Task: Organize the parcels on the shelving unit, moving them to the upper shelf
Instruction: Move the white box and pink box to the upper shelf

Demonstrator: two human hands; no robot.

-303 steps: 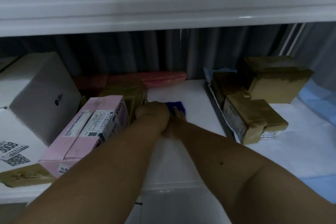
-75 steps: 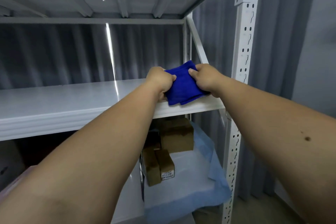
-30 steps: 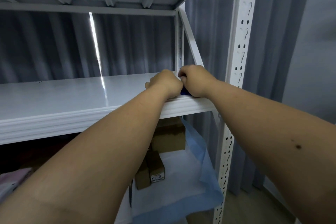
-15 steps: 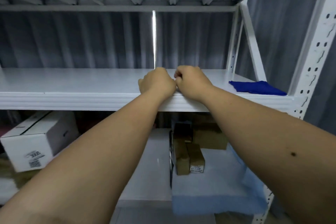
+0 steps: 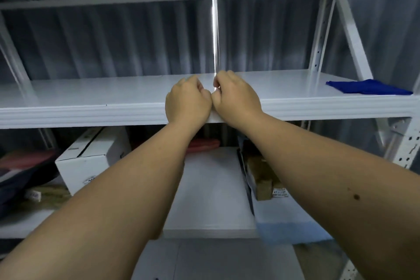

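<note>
White metal shelving unit, grey curtain behind. Upper shelf (image 5: 91, 95): flat blue fabric parcel (image 5: 368, 86) at 3 o'clock, well apart from the hands. Left hand (image 5: 187, 102) and right hand (image 5: 236, 98): curled, knuckles touching, empty, at front edge. Lower shelf (image 5: 211, 200): white cardboard box (image 5: 91, 157) at 9 o'clock, brown cardboard boxes (image 5: 261, 179) at 4 o'clock.

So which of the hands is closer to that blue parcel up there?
Right. The right hand sits at the upper shelf's front edge, left of the blue parcel; the left hand is beside it, further away.
</note>
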